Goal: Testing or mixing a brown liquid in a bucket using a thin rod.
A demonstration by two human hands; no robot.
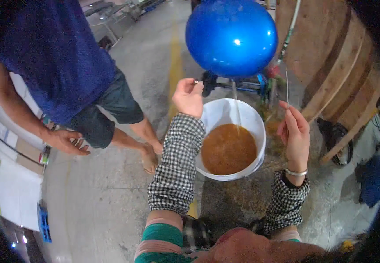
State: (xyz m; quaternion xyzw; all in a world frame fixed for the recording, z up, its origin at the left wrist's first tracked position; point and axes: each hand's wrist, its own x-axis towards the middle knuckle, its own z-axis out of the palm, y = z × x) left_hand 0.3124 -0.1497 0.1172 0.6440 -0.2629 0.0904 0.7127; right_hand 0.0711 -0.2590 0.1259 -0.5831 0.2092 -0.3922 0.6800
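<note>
My left hand (188,97) is raised above the left rim of a white bucket (263,144), its fingers pinched on something small that I cannot make out. To the right of the bucket, my right hand (294,129) pinches the lower end of a thin, pale rod or wire (287,85) that stands nearly upright. Brown, slightly foamy liquid (228,149) partly fills the bucket. Beyond my hands is a large, shiny, rounded blue body (231,37). A clear stream or thin tube (236,103) runs down from beneath it into the bucket.
A person (62,65) in a blue top and dark shorts stands close on my left. Curved wooden boards (343,65) rise at the right. Behind the bucket is a blue and black frame (247,85); a hose (292,26) hangs beside the blue body. The concrete floor (106,193) looks wet near the bucket.
</note>
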